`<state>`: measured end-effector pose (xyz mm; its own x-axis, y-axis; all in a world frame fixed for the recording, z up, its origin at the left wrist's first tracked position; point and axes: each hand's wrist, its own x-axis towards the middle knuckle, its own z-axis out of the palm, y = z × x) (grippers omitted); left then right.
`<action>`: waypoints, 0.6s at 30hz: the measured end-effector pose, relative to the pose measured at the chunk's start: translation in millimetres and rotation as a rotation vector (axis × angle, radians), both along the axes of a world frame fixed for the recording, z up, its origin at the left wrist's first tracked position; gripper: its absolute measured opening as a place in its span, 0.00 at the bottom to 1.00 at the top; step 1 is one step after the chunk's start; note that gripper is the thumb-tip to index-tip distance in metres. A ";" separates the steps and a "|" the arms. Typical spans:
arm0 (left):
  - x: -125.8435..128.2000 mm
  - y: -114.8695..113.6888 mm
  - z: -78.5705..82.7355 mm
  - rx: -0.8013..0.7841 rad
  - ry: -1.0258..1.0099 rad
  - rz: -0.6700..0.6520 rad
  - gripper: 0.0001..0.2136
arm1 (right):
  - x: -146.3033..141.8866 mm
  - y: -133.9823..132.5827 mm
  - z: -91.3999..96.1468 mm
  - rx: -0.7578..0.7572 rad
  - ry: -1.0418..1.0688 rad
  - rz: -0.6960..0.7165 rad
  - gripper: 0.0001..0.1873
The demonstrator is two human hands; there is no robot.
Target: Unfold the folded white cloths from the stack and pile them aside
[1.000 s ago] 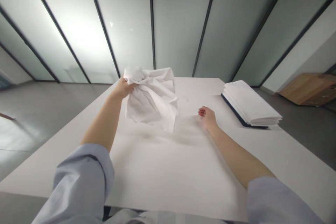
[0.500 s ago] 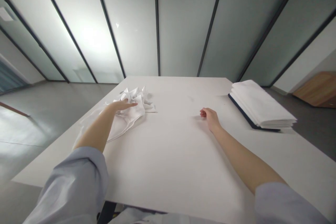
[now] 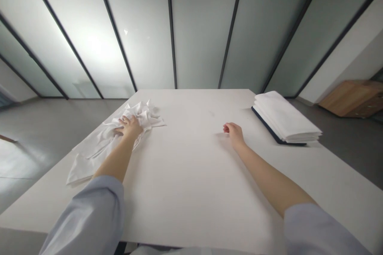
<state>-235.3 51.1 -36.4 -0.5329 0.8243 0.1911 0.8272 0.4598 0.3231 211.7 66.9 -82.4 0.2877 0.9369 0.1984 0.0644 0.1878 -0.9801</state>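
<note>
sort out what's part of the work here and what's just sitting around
In hand:
left hand, resting on the crumpled white cloth
white table the cloth lies on

Lying about:
right hand, loosely curled on the table, holding nothing
stack of folded white cloths on a dark board, far right
wooden cabinet on the floor

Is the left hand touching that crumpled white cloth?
Touching. The head view shows the left hand lying on top of the cloth, fingers pressed into its folds on the table.
</note>
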 end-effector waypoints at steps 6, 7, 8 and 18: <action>86.9 -5.1 9.1 0.362 0.295 -0.464 0.27 | 19.3 11.1 31.5 0.202 -0.102 -0.169 0.12; 103.7 -4.7 7.5 0.368 0.306 -0.552 0.26 | 31.5 13.4 40.7 0.234 -0.185 -0.229 0.11; 119.7 -3.9 4.4 0.360 0.308 -0.622 0.24 | 46.7 14.8 50.3 0.256 -0.296 -0.301 0.11; 176.0 11.6 -45.7 0.035 0.107 -0.787 0.22 | 213.0 -13.2 89.3 -0.572 -1.098 -0.757 0.21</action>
<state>-59.4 62.7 -82.2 0.2266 0.9436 0.2413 0.9322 -0.2819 0.2270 424.7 53.7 6.8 0.6922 0.6573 0.2981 0.7216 -0.6239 -0.3001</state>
